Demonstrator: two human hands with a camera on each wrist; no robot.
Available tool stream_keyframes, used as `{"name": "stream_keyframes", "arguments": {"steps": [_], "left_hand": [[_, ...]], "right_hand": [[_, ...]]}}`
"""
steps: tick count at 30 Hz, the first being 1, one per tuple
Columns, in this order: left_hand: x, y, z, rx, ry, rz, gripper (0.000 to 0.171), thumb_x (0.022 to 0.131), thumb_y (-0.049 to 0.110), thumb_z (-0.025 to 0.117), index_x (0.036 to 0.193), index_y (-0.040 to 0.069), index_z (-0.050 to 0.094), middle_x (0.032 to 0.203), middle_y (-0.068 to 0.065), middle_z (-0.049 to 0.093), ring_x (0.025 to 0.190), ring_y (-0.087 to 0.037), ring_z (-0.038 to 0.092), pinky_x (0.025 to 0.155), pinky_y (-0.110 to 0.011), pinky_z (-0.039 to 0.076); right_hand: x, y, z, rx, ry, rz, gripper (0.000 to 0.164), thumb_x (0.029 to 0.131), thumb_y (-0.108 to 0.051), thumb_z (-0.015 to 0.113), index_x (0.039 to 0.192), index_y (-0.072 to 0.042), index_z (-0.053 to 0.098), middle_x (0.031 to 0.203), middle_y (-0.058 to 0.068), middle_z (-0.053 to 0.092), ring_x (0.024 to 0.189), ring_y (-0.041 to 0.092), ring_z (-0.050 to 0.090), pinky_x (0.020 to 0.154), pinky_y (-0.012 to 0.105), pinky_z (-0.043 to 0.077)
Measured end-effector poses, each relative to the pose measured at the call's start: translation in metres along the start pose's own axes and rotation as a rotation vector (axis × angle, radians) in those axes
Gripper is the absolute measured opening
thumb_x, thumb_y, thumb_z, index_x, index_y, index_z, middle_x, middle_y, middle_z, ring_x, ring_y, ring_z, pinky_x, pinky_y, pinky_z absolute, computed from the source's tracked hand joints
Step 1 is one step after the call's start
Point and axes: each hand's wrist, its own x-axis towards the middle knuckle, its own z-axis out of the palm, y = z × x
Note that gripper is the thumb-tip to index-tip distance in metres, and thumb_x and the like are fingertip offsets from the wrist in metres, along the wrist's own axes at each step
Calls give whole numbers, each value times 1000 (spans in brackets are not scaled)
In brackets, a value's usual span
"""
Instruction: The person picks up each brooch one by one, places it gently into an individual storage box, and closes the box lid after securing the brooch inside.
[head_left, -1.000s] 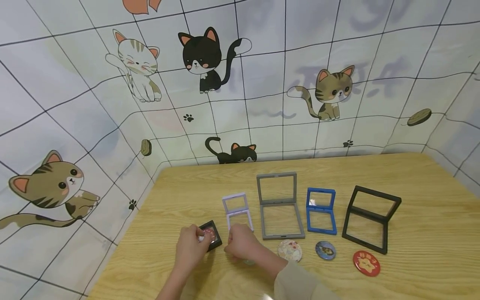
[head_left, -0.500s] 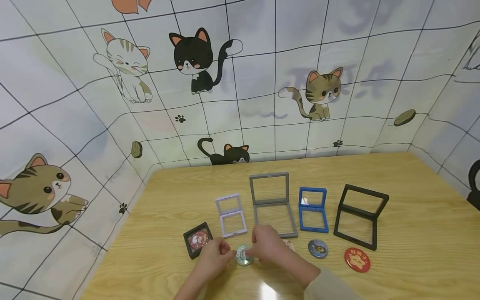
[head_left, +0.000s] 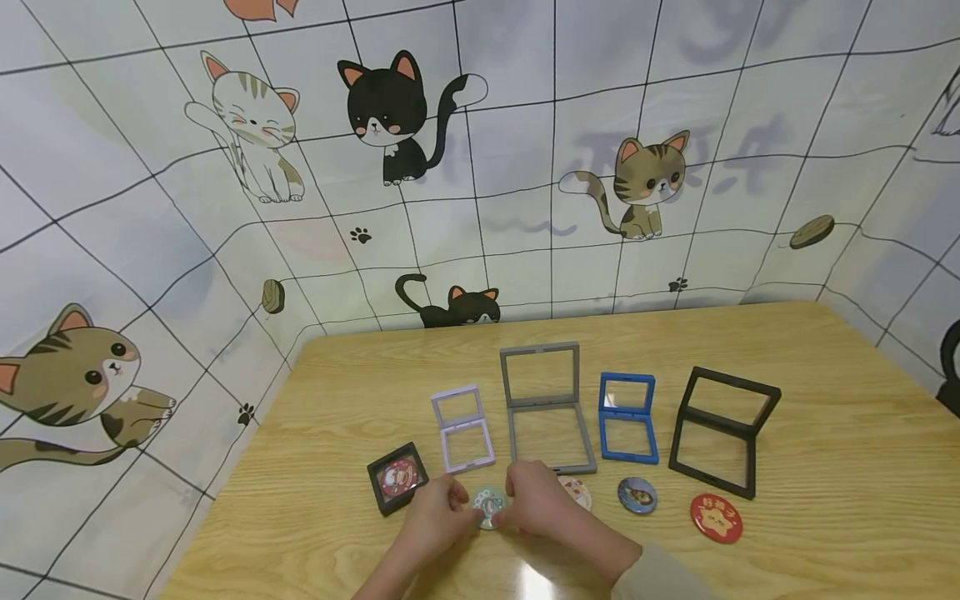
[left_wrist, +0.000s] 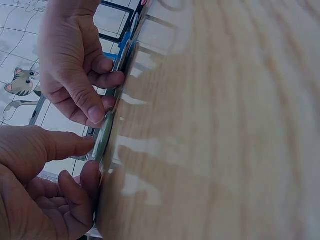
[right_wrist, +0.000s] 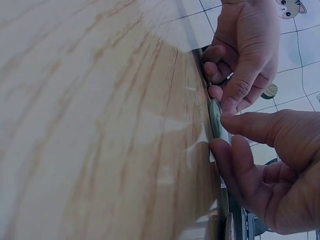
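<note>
A round green button badge point(head_left: 489, 507) lies on the table between my two hands. My left hand point(head_left: 437, 518) pinches its left edge with thumb and forefinger. On the opposite edge, my right hand point(head_left: 542, 500) pinches it the same way. Seen edge-on in the left wrist view, the green badge point(left_wrist: 103, 137) lies nearly flat at the tabletop, with both thumbs at its rim. Just left of my left hand stands a small black display frame point(head_left: 380, 492) with a red badge point(head_left: 399, 477) inside. My right hand partly covers a pale patterned badge point(head_left: 577, 492).
Behind the hands stand unfolded display frames: lilac point(head_left: 444, 450), grey point(head_left: 513, 437), blue point(head_left: 628, 457) and a larger black one point(head_left: 712, 481). A blue badge point(head_left: 637, 496) and a red star badge point(head_left: 716, 517) lie to the right. A cat-patterned wall covering point(head_left: 517, 250) rises behind the table.
My left hand has let go of the small black frame with the red badge and moved right to the green badge. My right hand has shifted slightly right, around that badge's other edge.
</note>
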Motion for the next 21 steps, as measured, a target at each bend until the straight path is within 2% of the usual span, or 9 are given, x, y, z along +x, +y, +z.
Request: {"name": "stream_keyframes", "arguments": {"steps": [2, 5, 14, 21], "left_hand": [[0, 0, 1, 7, 9, 6, 24, 73, 10, 72, 85, -3, 56, 65, -1, 52, 55, -11, 49, 49, -22, 43], [0, 1, 3, 11, 17, 18, 21, 73, 8, 71, 83, -3, 56, 66, -1, 53, 57, -11, 50, 49, -22, 43], [0, 0, 5, 24, 37, 67, 17, 72, 3, 70, 81, -2, 56, 64, 0, 52, 56, -9, 47, 49, -21, 41], [-1, 2, 7, 24, 41, 74, 17, 72, 1, 69, 81, -1, 55, 64, 0, 52, 55, -9, 47, 48, -21, 40]], "right_hand": [[-1, -1, -1, -4, 11, -5, 30, 65, -10, 78, 72, 1, 51, 62, 6, 53, 34, 6, 49, 43, 19, 40], [-2, -2, -1, -2, 27, -20, 29, 64, -7, 77, 73, 2, 51, 69, 8, 52, 36, 7, 50, 44, 20, 41], [-1, -2, -1, -21, 39, -46, 27, 64, -6, 77, 74, 1, 52, 67, 5, 52, 36, 6, 48, 46, 20, 40], [-3, -2, 1, -6, 43, -42, 29, 63, -5, 77, 75, 1, 52, 66, 4, 51, 37, 6, 47, 47, 20, 40]]}}
